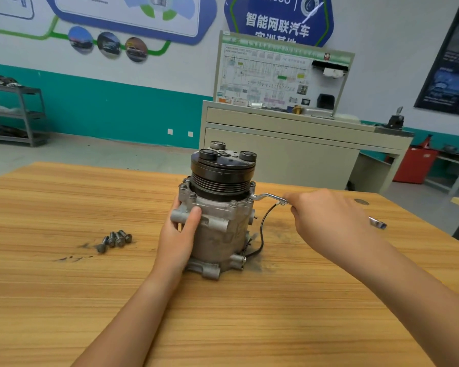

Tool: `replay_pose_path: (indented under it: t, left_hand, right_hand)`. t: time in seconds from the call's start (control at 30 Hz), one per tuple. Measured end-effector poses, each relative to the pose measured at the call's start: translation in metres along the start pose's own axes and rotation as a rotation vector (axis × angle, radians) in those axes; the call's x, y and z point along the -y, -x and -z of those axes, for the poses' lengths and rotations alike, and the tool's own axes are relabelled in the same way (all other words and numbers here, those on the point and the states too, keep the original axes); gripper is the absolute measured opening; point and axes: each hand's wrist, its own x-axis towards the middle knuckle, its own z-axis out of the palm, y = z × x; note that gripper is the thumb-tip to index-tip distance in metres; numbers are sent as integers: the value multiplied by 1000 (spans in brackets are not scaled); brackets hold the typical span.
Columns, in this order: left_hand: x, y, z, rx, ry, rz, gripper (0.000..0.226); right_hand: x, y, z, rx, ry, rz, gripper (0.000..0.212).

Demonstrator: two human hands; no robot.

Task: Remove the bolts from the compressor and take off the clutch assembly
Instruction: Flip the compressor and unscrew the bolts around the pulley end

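The compressor point(220, 226) stands upright on the table point(64, 287), clutch assembly point(221, 170) uppermost; the left hand point(179, 234) clasps its housing. The right hand point(326, 221) has its grip closed on the wrench point(269, 196) — long axis level, running leftward from the grip to the right-flange bolt point(250, 200).
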Motion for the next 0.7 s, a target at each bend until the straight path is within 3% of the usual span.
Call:
replay_pose_path:
  t: [0.1, 0.23, 0.47, 0.6, 0.7]
  left_hand:
    - [2, 7, -14, -135, -13, -49, 54]
    - [4, 17, -27, -229, -24, -92, 64]
    - [1, 11, -11, -218, -205, -118, 70]
    - [-5, 1, 8, -88, -440, -194, 62]
    - [-2, 0, 10, -102, -517, -256, 62]
  right_hand:
    - [7, 3, 11, 38, 104, 30, 36]
    - [18, 6, 15, 94, 212, 135, 33]
    - [4, 7, 0, 54, 261, 258, 39]
    - [-9, -7, 2, 9, 310, 317, 17]
    - [-14, -8, 0, -45, 332, 341, 21]
